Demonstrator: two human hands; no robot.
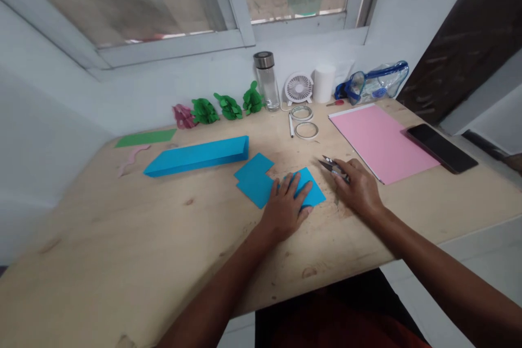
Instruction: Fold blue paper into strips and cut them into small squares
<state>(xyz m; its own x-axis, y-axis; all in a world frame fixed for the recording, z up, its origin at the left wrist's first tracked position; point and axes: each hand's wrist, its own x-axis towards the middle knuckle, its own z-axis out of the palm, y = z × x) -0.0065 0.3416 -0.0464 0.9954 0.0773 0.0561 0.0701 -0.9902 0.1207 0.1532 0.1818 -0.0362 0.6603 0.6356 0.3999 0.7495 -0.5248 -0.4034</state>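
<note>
My left hand (286,206) lies with its fingers spread over a blue paper square (310,191), pressing it on the wooden table. Just left of that hand are more blue paper squares (255,180), overlapping each other. In my right hand (359,187) is a pair of thread snips (329,166), its dark blades parted and pointing left, to the right of the square under my left hand. Farther back on the left rests a long folded strip of blue paper (199,156).
Along the wall stand green paper flowers (228,106), a pink one (183,116), a glass bottle (268,87), a small fan (299,88) and a clear pouch (379,82). Tape rolls (306,130) and a pen (291,125) lie mid-table. A phone (442,147) overlaps pink paper (381,144).
</note>
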